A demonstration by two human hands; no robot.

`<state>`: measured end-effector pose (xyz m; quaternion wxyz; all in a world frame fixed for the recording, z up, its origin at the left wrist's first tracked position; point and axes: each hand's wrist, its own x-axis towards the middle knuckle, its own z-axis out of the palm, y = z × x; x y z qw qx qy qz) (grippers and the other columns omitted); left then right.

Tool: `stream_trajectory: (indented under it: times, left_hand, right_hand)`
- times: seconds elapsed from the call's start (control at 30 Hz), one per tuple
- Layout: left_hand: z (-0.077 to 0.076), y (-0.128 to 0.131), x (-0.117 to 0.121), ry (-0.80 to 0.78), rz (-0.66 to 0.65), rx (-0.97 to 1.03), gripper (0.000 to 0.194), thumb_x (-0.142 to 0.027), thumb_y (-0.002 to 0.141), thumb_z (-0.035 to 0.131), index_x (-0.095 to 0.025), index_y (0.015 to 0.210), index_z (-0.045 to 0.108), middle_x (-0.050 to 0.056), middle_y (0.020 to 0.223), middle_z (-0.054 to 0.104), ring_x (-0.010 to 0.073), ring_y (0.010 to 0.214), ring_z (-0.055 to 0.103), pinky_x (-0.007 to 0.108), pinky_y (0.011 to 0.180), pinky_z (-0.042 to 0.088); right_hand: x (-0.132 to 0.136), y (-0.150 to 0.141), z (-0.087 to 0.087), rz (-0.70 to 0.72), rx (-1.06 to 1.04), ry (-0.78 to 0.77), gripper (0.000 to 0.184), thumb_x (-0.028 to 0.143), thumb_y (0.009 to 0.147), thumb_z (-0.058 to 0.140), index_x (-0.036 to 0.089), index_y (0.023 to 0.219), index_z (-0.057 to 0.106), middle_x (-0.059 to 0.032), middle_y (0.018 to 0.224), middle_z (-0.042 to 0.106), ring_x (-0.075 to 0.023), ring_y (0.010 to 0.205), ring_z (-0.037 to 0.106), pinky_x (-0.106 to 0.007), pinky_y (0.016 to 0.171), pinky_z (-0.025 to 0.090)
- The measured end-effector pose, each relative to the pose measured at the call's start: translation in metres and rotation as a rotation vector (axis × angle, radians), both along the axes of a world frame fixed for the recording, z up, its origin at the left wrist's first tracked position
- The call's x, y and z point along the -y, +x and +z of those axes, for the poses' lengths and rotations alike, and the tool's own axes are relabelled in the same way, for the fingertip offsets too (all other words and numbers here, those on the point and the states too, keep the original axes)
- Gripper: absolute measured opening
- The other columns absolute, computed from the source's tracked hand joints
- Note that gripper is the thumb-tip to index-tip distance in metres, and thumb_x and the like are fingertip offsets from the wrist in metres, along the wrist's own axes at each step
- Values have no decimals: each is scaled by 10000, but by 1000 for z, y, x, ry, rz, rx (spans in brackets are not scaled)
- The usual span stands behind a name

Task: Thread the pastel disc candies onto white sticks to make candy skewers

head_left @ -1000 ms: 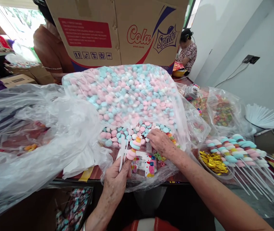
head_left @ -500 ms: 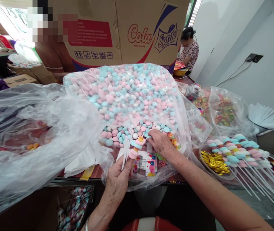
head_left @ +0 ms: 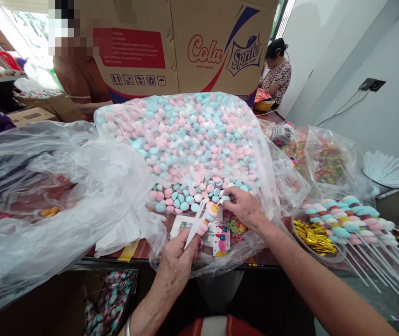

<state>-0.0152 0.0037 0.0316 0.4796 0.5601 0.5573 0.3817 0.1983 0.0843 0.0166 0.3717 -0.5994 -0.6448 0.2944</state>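
My left hand (head_left: 178,256) is closed around a candy skewer (head_left: 206,219) threaded with pink, orange and blue pieces, along with some loose white sticks (head_left: 195,224). The skewer tilts up to the right. At its tip, my right hand (head_left: 243,205) pinches a pale blue-and-white marshmallow candy (head_left: 224,199); whether the stick has entered it I cannot tell. Behind both hands, loose pink, blue and white candies (head_left: 185,198) spill from a large clear bag (head_left: 185,130). Small ring gummies (head_left: 236,227) and a dotted printed card (head_left: 221,240) lie below my right hand.
Finished skewers (head_left: 349,217) lie at the right by a bowl of gold twist ties (head_left: 313,237). Clear plastic sheeting (head_left: 62,186) covers the left. A large carton (head_left: 213,46) stands behind the candy bag, with one person (head_left: 76,74) and another person (head_left: 278,74) beyond. An open box of wrapped skewers (head_left: 110,298) sits below.
My right hand has come away from the loose candies with one marshmallow candy, up to the skewer's tip. My left hand has shifted right and tilted the skewer further toward it.
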Motion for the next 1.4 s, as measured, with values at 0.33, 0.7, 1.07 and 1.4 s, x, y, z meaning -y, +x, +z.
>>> stream_trajectory:
  times: [0.33,0.7,1.07,1.4]
  left_hand:
    - [4,9,-1,-23,-79,-130,368,-485,879,522,-192,747,700,-52,544,431,141,549,380,238,523,294]
    - [2,11,0,-13,-56,-135,364,-488,871,519,-194,714,665,-56,537,407,142,540,369,244,516,286]
    - [-8,17,4,-22,-18,-65,390,-517,876,461,-204,661,551,-57,509,407,141,511,371,258,513,292]
    - [-7,18,1,-51,55,25,397,-518,859,536,-208,611,513,-58,502,397,125,501,344,245,489,280]
  right_hand:
    - [21,2,25,-115,-1012,-329,303,237,531,846,157,801,732,-13,733,741,-146,655,663,-276,643,542]
    - [26,-5,13,-79,-983,-245,331,299,576,861,191,872,759,-16,816,763,-158,708,678,-299,688,549]
    - [35,-6,-2,-18,-434,41,293,349,793,704,274,1068,770,-13,1056,770,-235,979,708,-392,903,565]
    - [45,-17,5,70,-328,195,269,253,832,643,347,1049,769,12,1090,755,-247,1019,714,-427,978,547]
